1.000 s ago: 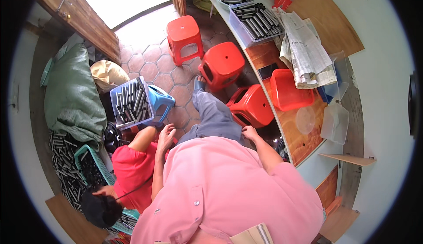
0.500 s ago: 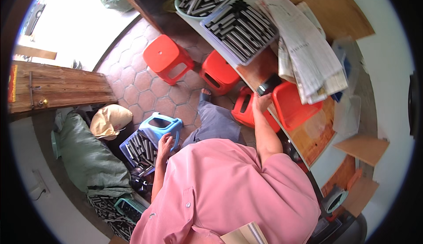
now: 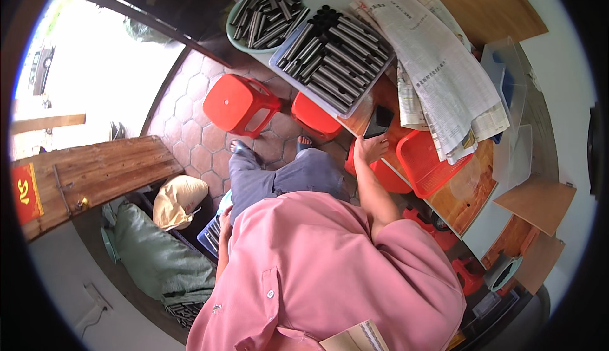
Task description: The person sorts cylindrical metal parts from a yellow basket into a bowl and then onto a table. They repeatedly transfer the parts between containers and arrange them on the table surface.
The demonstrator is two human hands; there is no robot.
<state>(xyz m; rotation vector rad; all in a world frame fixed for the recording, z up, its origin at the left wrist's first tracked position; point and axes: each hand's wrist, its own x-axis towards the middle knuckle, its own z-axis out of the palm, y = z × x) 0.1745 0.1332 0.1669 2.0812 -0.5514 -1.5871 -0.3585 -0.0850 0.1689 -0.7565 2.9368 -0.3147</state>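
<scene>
The desk [image 3: 469, 199] carries a tray of grey metal tubes [image 3: 333, 62], then a red basket [image 3: 425, 164]; the right hand [image 3: 371, 147] has its grip closed on a black phone [image 3: 379, 121] at the edge, best lifted steadily; left hand hidden, grip unknowable

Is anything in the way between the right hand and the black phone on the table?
No, nothing visible is in the way. The right hand already reaches the flat black phone at the wooden table's edge, fingers at its lower end. The red plastic basket sits beside the hand, not between them.
</scene>
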